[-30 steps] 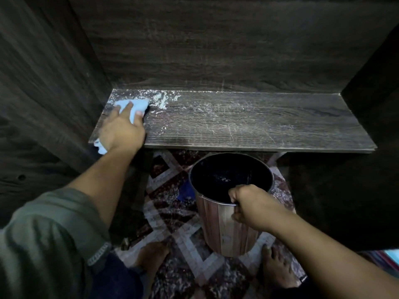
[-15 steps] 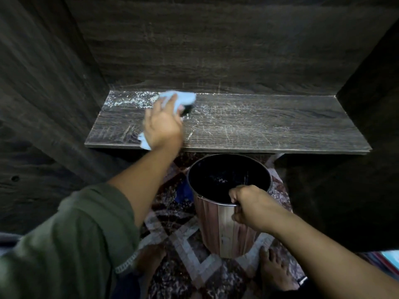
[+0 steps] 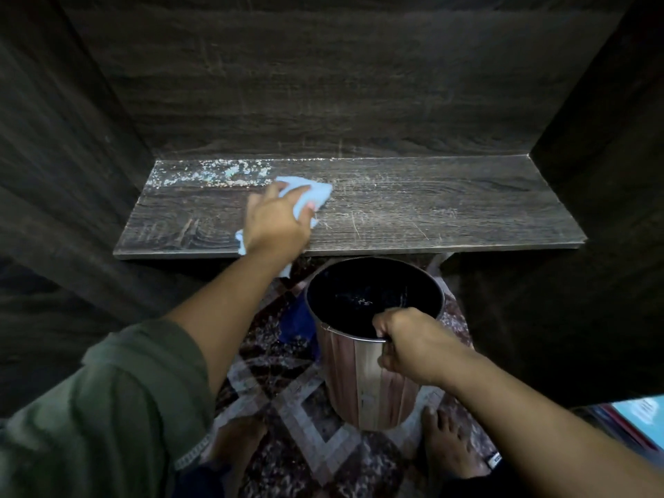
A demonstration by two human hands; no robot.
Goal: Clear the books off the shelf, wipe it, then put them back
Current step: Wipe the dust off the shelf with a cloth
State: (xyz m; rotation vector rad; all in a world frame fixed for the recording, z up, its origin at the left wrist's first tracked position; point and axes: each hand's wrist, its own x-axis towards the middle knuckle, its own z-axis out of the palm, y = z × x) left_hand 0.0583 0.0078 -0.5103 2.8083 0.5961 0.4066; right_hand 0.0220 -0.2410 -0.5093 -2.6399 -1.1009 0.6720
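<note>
1. Shelf (image 3: 431,210): we see a flat, dark wood-grain board, scratched, with pale dust along its back left.
2. Our left hand (image 3: 276,221) presses a crumpled light-blue cloth (image 3: 316,192) onto it.
3. Our right hand (image 3: 406,345) grips the metal rim of a round wood-patterned bin (image 3: 359,382), below the shelf's front edge.

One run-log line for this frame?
stage: wiping | left hand: presses cloth on shelf | right hand: grips bin rim | books: none on shelf
</note>
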